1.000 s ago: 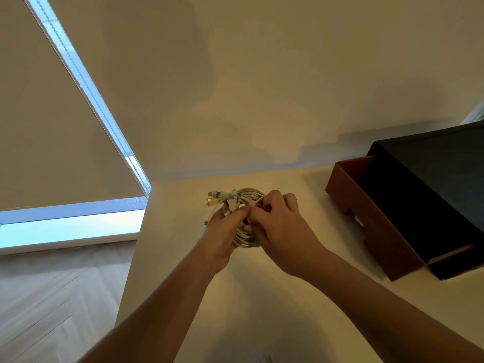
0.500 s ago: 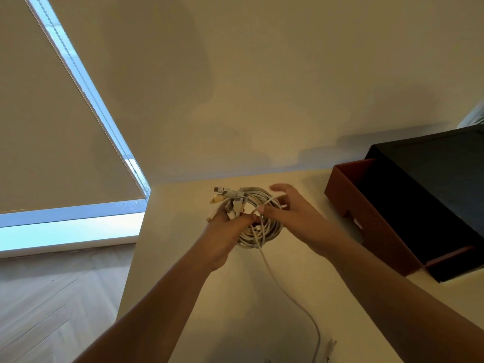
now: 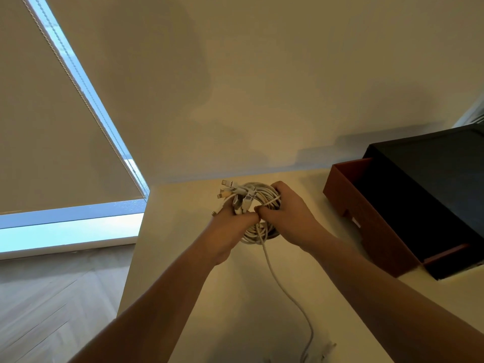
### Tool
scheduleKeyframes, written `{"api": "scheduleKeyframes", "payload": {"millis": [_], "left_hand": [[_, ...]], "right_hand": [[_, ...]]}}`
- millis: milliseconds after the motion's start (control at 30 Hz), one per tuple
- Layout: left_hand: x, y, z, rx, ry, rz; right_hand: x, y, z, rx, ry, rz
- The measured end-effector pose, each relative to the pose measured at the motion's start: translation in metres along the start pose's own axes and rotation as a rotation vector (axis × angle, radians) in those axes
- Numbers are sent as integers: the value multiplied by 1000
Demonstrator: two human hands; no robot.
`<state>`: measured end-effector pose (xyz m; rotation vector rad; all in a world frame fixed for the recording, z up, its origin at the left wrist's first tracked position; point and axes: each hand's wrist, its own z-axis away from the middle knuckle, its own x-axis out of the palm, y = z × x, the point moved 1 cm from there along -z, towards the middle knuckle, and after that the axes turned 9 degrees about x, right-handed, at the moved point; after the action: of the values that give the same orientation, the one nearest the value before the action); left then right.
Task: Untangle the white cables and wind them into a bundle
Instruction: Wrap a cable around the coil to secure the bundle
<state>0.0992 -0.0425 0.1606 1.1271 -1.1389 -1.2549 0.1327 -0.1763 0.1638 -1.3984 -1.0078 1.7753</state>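
Cables [image 3: 262, 189], white ones, are sitting wound in loops between the two hands. The left hand [image 3: 230, 224] is wrapping round their near-left side, with the plugs [image 3: 230, 191] fanning out just past its fingers. The right hand [image 3: 288, 216] is curling its fingers over the far-right side, seemingly pinching one strand across the loops, though I can't be sure from here. One loose tail [image 3: 282, 284] is trailing from under the hands back along the surface [image 3: 235, 297]. The stuff is looking light, limp and a bit springy, so the loops are likely wanting to slip. Gripping across the whole winding, not by the plugs, is looking like the safest hold.
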Motion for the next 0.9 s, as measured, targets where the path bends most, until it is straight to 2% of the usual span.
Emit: {"api": "scheduleKeyframes", "payload": {"millis": [167,300,433,567,700,767,900], "left_hand": [[4,6,1,56,-26,-52],[3,4,0,76,27,-132],[-4,-2,-2,13,105,-186],[-9,-7,-2,-70,152,-188],[-13,-8,-3,-38,174,-118],[-12,-7,-3,-16,152,-85],[-6,-6,-6,22,132,-82]], "right_hand": [[1,-2,-3,-62,73,63],[3,-1,-2,-110,83,68],[-3,-1,1,-32,-122,-125],[-9,3,2,137,-386,-443],[-19,10,-1,226,-508,-671],[-21,11,-1,220,-512,-653],[-21,13,-4,34,-449,-325]]}}
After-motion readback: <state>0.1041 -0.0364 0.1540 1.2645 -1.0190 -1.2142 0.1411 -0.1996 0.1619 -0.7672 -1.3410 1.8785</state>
